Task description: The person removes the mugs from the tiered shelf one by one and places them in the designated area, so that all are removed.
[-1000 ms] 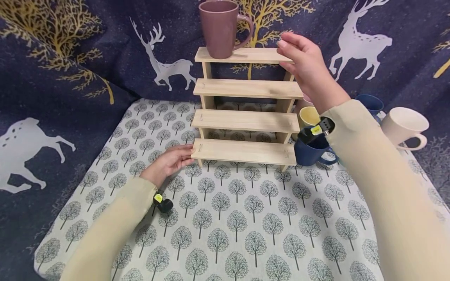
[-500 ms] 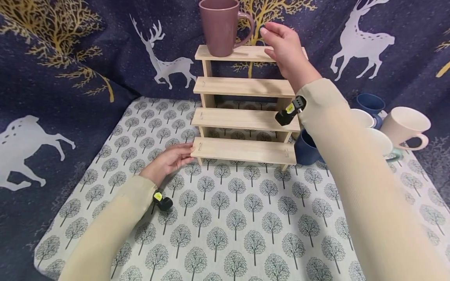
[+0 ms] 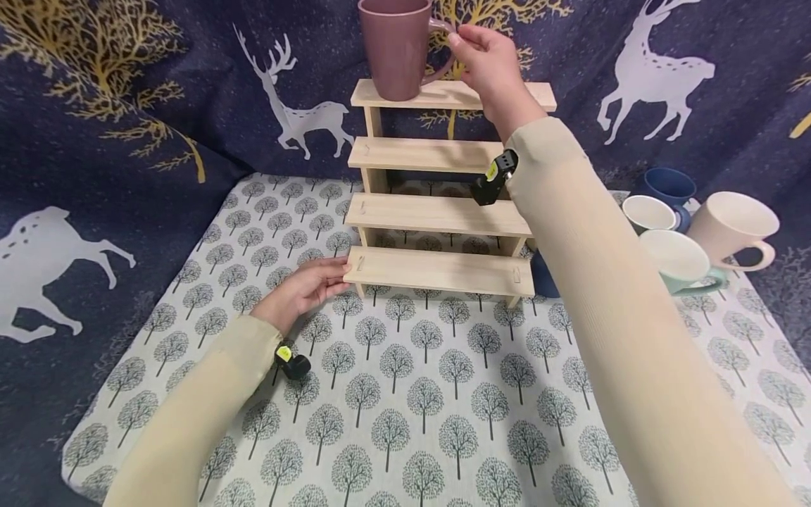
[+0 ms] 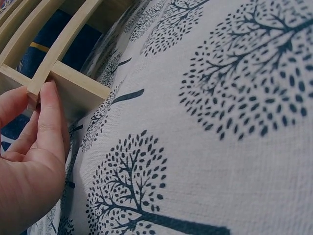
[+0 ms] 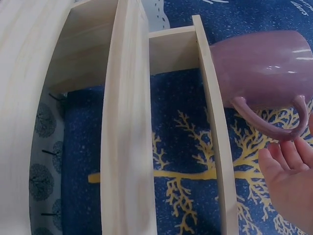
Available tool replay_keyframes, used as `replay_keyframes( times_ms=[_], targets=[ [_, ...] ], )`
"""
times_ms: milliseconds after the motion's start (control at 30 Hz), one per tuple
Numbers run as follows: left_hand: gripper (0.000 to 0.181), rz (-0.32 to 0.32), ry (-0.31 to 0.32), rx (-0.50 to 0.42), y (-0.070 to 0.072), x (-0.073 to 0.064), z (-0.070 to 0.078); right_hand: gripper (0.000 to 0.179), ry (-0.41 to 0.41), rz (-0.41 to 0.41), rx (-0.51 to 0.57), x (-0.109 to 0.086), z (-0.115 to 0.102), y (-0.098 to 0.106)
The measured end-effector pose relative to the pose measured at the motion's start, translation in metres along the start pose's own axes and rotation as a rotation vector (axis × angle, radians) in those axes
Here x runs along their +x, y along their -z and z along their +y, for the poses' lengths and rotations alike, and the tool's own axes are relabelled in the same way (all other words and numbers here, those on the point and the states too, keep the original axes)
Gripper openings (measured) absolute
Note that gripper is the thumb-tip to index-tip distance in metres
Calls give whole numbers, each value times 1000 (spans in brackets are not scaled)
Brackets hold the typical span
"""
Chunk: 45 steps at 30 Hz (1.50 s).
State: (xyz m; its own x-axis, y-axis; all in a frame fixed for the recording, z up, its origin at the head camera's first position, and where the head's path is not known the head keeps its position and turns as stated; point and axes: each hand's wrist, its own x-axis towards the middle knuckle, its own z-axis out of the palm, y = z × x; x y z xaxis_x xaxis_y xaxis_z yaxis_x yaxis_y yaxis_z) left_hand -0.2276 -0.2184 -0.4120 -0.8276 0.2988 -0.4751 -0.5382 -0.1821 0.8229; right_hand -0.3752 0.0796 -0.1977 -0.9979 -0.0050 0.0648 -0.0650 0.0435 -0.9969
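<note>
A mauve mug (image 3: 395, 53) stands upright on the top board of a four-step wooden display shelf (image 3: 437, 271), its handle facing right. My right hand (image 3: 494, 67) has its thumb and fingertips at the outer bend of that handle and pinches it. In the right wrist view the fingertips lie against the mug handle (image 5: 266, 128), while the thumb is mostly cut off by the frame edge. Low on the left, my left hand (image 3: 304, 289) pinches the left end of the lowest board; the left wrist view shows thumb and fingers on the board's corner (image 4: 34, 90).
Right of the shelf stand several mugs: a cream mug (image 3: 728, 225), a white-and-green mug (image 3: 678, 260), a dark blue mug (image 3: 668, 186) and another blue mug (image 3: 543, 276) partly behind my sleeve. A tree-print cloth (image 3: 405, 422) covers the table; a deer-print curtain (image 3: 209, 105) hangs behind.
My right hand has moved left and slightly up from the top board's right end to the mug's handle, its fingers closing in. The left hand and the mug have stayed in place.
</note>
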Motion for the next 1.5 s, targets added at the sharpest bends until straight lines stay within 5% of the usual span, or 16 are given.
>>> replay_keyframes(
  times_ms=[1500],
  targets=[
    [62,-45,-5,-15,2,0,0,23,-8,149,104,5,-3,-24]
  ],
)
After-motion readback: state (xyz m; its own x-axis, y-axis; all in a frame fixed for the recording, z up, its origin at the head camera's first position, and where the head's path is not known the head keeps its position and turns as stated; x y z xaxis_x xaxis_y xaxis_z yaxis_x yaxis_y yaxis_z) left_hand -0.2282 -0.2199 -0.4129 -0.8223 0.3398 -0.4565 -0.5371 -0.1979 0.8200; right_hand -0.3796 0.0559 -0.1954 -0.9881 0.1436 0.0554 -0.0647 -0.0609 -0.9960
